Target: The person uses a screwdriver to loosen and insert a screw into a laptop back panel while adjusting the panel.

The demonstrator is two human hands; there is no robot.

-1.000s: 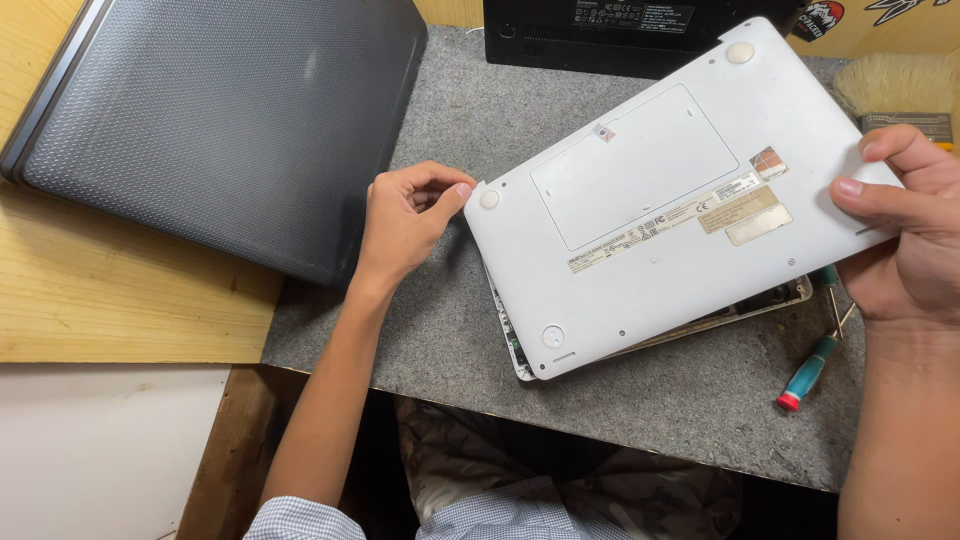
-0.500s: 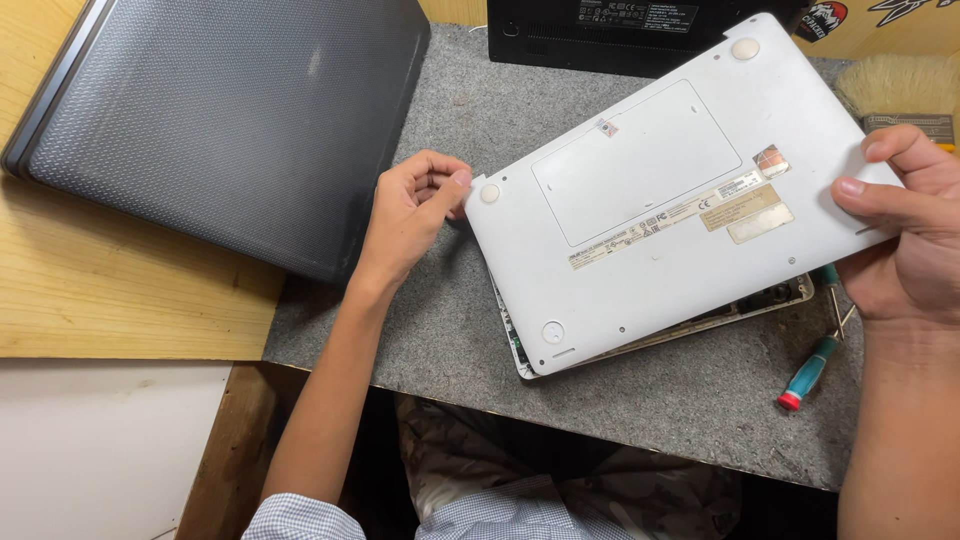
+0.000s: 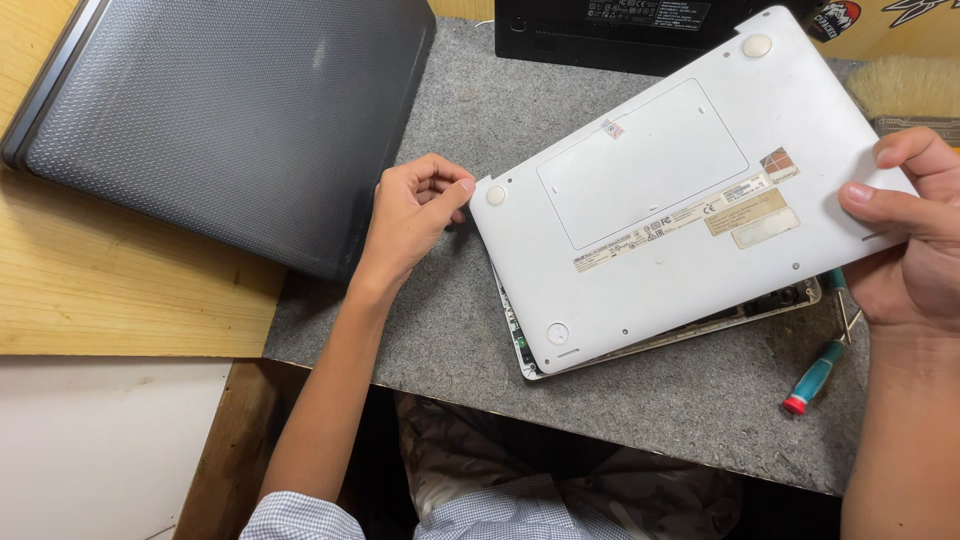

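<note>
A white laptop bottom cover [image 3: 660, 190] lies skewed over the laptop's open chassis [image 3: 680, 335], whose inner edge shows along the near side. My right hand [image 3: 905, 230] grips the cover's right edge, thumb on top. My left hand [image 3: 412, 215] rests on the grey mat with its fingers curled, fingertips touching the cover's left corner by a round rubber foot [image 3: 495, 195].
A grey felt mat [image 3: 450, 330] covers the wooden table [image 3: 110, 290]. A closed dark grey laptop [image 3: 220, 110] lies at left. A black device [image 3: 640, 25] sits at the back. A green screwdriver with a red tip [image 3: 815, 378] lies by my right wrist.
The white cover has shifted slightly up and away. My left hand's fingers have curled a little at the cover's left corner. My right hand keeps its grip.
</note>
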